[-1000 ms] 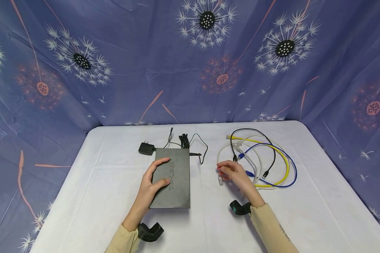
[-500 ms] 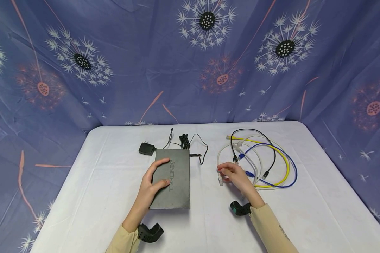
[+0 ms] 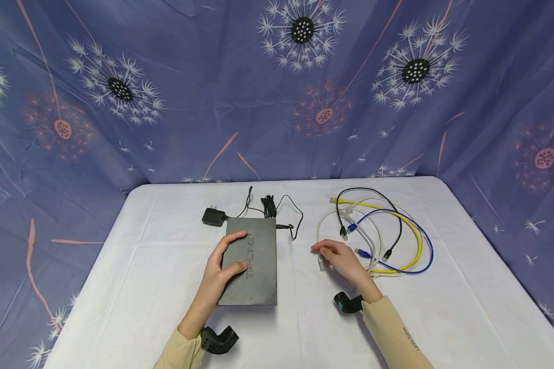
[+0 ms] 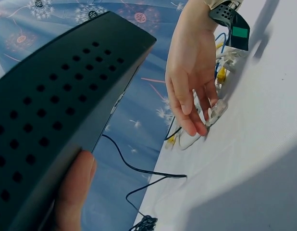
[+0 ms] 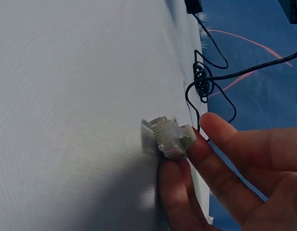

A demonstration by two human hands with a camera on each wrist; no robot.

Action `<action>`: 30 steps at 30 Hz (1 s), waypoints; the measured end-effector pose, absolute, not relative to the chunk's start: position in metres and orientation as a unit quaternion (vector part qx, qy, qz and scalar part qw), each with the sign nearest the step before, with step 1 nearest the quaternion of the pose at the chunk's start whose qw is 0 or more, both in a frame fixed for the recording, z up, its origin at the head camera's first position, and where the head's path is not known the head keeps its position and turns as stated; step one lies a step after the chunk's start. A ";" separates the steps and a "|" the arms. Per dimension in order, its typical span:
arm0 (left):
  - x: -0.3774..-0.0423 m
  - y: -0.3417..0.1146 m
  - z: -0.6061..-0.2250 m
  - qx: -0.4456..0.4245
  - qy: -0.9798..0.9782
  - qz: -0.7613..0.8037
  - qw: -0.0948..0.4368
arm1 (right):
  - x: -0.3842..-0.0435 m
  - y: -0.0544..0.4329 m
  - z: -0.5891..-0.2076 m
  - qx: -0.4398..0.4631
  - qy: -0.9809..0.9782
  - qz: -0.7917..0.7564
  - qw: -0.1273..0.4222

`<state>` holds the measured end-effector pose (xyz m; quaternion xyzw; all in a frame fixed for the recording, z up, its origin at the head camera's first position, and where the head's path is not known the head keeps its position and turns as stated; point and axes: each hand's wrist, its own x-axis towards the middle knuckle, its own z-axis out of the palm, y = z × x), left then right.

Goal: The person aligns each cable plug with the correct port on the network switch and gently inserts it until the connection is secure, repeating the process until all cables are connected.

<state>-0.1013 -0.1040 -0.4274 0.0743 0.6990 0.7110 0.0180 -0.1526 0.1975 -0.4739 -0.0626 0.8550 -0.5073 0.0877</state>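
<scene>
Since the earlier frame, the right hand point(image 3: 343, 260) has slid a tiny bit left, while the box and cords look the same. Far left on the white table point(image 3: 166, 266) lies a black charger point(image 3: 214, 217) with its prongs pointing away. Next comes the left hand point(image 3: 215, 269), which grips the left side of a flat grey box point(image 3: 263, 266), with a finger and the thumb on top by the letters TP-LINK. The box is left of the middle of the table. A bunched black cord point(image 3: 269, 206) lies behind it and loops out to the right. Then comes the right hand, pinching a clear plug point(image 5: 170, 139) on a white cable point(image 3: 317, 233), with one finger held apart from the plug. Behind and to the right, a black cable point(image 3: 400, 225), a yellow cable point(image 3: 419, 243) and a blue cable point(image 3: 432, 251) lie in big loops.
</scene>
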 end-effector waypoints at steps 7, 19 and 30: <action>-0.101 -0.104 -0.427 0.076 0.697 0.713 0.017 | -0.156 0.196 -0.477 -0.054 0.846 -0.525 0.070; -0.101 -0.105 -0.429 0.075 0.695 0.715 0.019 | -0.149 0.197 -0.474 -0.023 0.795 -0.601 0.077; -0.102 -0.105 -0.430 0.074 0.693 0.717 0.021 | -0.149 0.193 -0.470 0.042 0.759 -0.646 0.066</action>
